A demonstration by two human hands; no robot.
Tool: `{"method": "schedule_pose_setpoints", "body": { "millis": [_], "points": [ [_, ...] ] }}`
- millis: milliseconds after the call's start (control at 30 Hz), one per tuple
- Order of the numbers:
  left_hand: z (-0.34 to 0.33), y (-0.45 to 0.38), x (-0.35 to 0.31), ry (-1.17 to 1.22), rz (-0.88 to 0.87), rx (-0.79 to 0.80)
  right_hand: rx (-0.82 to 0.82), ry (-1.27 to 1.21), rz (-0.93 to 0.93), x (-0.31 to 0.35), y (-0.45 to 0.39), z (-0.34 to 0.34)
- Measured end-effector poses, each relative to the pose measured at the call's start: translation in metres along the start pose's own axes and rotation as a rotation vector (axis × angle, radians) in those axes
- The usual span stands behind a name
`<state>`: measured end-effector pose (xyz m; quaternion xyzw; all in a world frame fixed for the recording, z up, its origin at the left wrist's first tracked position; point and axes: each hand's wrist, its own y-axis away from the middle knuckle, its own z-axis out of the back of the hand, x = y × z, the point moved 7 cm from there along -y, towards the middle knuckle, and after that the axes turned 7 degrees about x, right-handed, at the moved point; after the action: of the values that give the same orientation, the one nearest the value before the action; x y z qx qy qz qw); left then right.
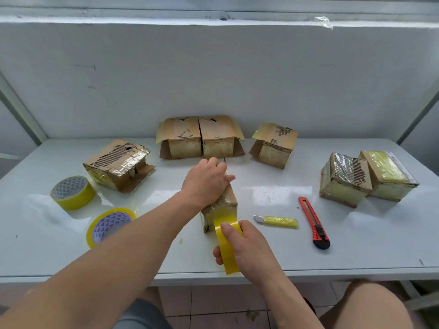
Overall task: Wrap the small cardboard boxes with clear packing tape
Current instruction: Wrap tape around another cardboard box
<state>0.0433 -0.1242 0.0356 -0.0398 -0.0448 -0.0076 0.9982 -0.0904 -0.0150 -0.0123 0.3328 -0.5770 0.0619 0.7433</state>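
At the centre of the frame a small box (219, 206) stands on the white table (356, 245). The left hand (205, 182) lies over its top, fingers curled down the far side, gripping it. Just below, the right hand (242, 245) grips a tape roll (226, 248), thumb on the yellow band; the tape runs up onto the box's near face. Two more rolls (72, 192) lie at the left. Right of the box lie a yellow cutter (276, 220) and a red cutter (313, 222). Open boxes (202, 136) stand along the back, and two wrapped boxes (365, 178) at the right.
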Motion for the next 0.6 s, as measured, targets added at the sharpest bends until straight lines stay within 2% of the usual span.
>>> {"method": "schedule_pose_setpoints", "body": {
  "millis": [267, 433, 600],
  "points": [
    [-0.032, 0.026, -0.005, 0.389, 0.161, 0.365, 0.1, -0.017, 0.033, 0.005, 0.001, -0.008],
    [-0.027, 0.02, -0.008, 0.403, 0.16, 0.29, 0.087, 0.018, 0.039, 0.008, 0.002, -0.01],
    [-0.003, 0.002, 0.004, 0.374, 0.196, 0.398, 0.033, 0.065, 0.016, 0.01, -0.001, -0.013]
  ]
}}
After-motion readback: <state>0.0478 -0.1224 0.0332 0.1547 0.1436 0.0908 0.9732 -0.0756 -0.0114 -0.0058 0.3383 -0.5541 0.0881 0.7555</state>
